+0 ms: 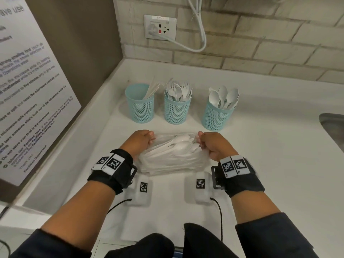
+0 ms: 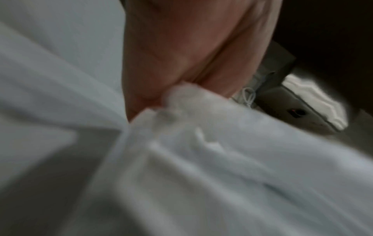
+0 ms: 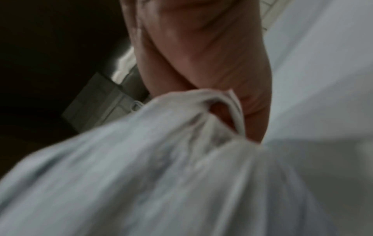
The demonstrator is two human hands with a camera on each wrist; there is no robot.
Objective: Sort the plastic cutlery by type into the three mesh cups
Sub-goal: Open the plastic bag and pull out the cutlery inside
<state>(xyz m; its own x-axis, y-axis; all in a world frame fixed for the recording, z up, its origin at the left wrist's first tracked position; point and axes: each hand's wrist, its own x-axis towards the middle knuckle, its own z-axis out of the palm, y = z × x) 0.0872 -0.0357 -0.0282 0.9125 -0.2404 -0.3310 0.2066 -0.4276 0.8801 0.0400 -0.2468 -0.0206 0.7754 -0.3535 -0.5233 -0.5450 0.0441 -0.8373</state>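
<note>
Low in the frame, the left hand (image 1: pixel 140 140) and right hand (image 1: pixel 214 146) pinch, fingers curled, a clear plastic bag of white plastic spoons (image 1: pixel 173 153) at centre on the white counter (image 1: pixel 270 146); three blue mesh cups (image 1: pixel 177 108) stand above.

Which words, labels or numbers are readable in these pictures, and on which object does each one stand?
Wall notice: "Do not store your food in the microwave"
Same notice: "five minutes"
Same notice: "Facilities Department"
Same notice, top: "...ave use", cut off by the edge
Rest of the notice: too blurred to read
Power socket: small label on top, too small to read
Wristbands and the white blocks: square black-and-white codes only, no words
Wrist views: no text
</note>
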